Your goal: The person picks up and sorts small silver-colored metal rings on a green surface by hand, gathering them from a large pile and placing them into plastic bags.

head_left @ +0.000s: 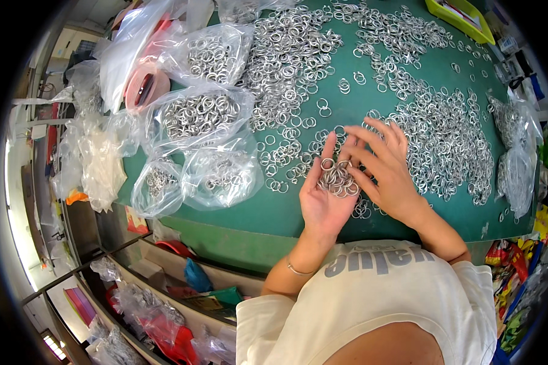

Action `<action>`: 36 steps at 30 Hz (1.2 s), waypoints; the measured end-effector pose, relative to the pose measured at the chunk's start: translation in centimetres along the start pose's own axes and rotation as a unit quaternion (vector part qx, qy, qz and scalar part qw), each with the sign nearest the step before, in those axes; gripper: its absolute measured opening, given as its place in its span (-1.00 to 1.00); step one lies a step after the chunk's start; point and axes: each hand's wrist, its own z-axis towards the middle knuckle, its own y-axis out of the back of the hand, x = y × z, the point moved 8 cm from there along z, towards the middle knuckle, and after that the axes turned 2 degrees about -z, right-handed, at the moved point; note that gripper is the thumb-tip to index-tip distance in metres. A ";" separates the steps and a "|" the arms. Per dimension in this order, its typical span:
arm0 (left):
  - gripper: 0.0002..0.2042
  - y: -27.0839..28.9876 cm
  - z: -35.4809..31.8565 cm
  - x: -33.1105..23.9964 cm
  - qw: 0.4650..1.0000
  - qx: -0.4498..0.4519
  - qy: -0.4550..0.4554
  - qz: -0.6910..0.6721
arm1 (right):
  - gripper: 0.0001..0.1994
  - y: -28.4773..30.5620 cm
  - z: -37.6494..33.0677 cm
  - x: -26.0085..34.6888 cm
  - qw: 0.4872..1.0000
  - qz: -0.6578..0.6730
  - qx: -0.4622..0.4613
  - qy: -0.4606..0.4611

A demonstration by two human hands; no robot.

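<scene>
On the green bench, head view:

Left hand: palm up, fingers loosely open, it cups a small heap of metal rings just above the near edge of the bench.

Right hand: fingers spread and slightly bent, the fingertips touch the heap in the left palm. I cannot tell if one ring is pinched between them.

Place of the rings in hand: they lie on the left palm, between both hands, touching both.

How to do it well: I judge that the left palm should stay level and a little hollow, so no ring slides off. The right fingertips should take few rings at one time, because the rings seem to hook together easily.

Loose rings: very many are scattered over the bench, behind and to the right of the hands.

Clear bags: several lie at the left, filled with rings. More bags of rings lie at the right edge.

Yellow tray: at the far right corner, well apart.

In the way: loose rings directly under the hands could mix with any that fall.
</scene>
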 end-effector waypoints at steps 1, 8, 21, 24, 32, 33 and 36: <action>-0.57 0.1 -0.2 0.0 1.000 -0.004 0.009 -0.004 | -0.85 -0.2 0.1 0.5 1.000 -0.018 0.005 0.015; -0.61 0.9 -1.8 -1.2 0.999 -0.003 0.020 -0.044 | -0.90 -1.6 0.5 1.4 0.999 0.037 0.028 0.003; -0.80 5.4 -6.6 -7.7 0.986 -0.098 -0.133 -0.011 | -0.87 -7.7 3.0 5.7 0.886 0.440 0.127 -0.068; -0.83 6.7 -8.5 -8.1 0.977 -0.159 -0.132 -0.041 | -0.89 -12.9 1.9 6.6 0.703 0.579 0.322 -0.259; -0.87 7.7 -11.0 -9.5 0.949 -0.199 -0.209 -0.125 | -0.66 -15.5 1.8 8.8 0.719 0.600 0.251 -0.244; -0.86 7.7 -11.4 -9.7 0.931 -0.252 -0.239 -0.113 | -0.66 -14.9 1.1 8.4 0.728 0.590 0.276 -0.215; -0.82 6.3 -10.8 -10.1 0.935 -0.232 -0.263 -0.051 | -0.65 -11.4 0.3 6.3 0.785 0.557 0.190 -0.195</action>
